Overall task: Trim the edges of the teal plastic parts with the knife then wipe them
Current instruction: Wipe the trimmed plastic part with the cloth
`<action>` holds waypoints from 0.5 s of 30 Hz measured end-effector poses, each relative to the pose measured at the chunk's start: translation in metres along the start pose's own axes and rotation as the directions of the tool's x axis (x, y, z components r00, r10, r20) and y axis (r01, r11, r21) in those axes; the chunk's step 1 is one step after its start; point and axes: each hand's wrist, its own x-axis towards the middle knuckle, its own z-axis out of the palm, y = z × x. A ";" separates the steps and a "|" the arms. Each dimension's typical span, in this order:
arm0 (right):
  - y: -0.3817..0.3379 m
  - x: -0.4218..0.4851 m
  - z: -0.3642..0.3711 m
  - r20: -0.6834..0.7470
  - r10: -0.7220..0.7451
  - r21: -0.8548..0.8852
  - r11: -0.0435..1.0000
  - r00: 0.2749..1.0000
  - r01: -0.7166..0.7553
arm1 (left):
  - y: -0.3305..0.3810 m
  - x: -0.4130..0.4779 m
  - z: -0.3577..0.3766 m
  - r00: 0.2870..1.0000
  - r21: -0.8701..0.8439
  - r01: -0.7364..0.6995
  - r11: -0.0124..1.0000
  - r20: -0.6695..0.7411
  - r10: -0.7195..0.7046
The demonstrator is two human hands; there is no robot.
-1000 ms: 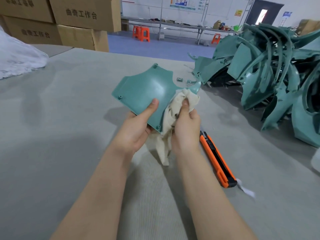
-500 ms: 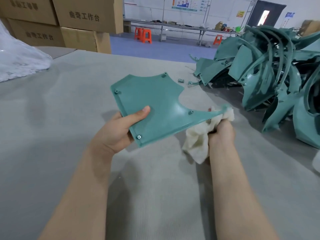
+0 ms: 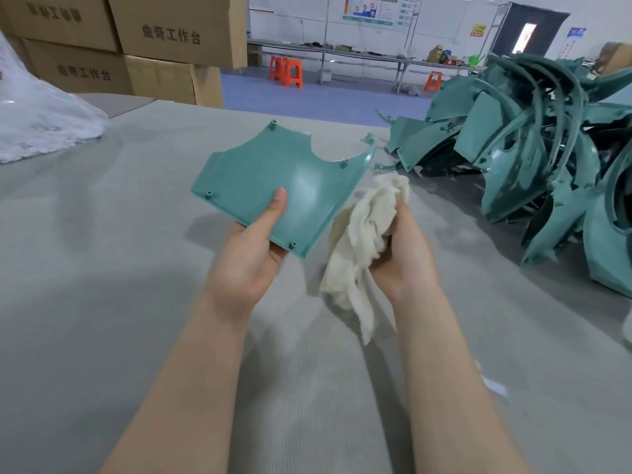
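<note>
**Teal panel up in the left hand, cloth bunched in the right**

I've got the teal plastic part raised above the grey worktop. It's a flat, glossy panel with a curved notch cut in its far edge, a thin raised rim, and small screw bosses at the corners. My left hand has a closed grip on its near edge, thumb pressed on top. My right hand is closed around a crumpled cream cloth, just beside the panel's right edge; I can't tell whether they touch. A heap of teal parts sits far right. The cardboard boxes read "曲奇工作台". The wall posters are too small to read.
</note>
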 end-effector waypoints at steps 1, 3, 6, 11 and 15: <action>0.000 0.000 0.001 -0.020 -0.009 -0.041 0.999 1.000 0.009 | 0.000 0.000 -0.001 1.000 0.005 -0.008 1.000 0.003 0.008; 0.001 0.001 0.002 -0.059 -0.030 -0.061 0.998 0.998 0.027 | 0.000 0.001 -0.002 1.000 0.013 -0.014 1.000 0.006 0.014; 0.003 0.000 0.003 -0.012 -0.039 -0.099 0.994 0.999 0.038 | -0.002 0.001 -0.001 0.999 0.064 -0.041 0.997 0.019 0.040; 0.015 -0.004 0.010 0.117 -0.125 -0.407 0.899 0.985 0.162 | -0.004 -0.001 0.001 0.997 0.186 -0.046 0.981 0.067 0.034; 0.005 0.001 0.004 -0.109 -0.172 -0.177 0.972 0.979 0.151 | -0.005 -0.004 0.000 0.989 0.298 0.052 0.953 0.118 -0.091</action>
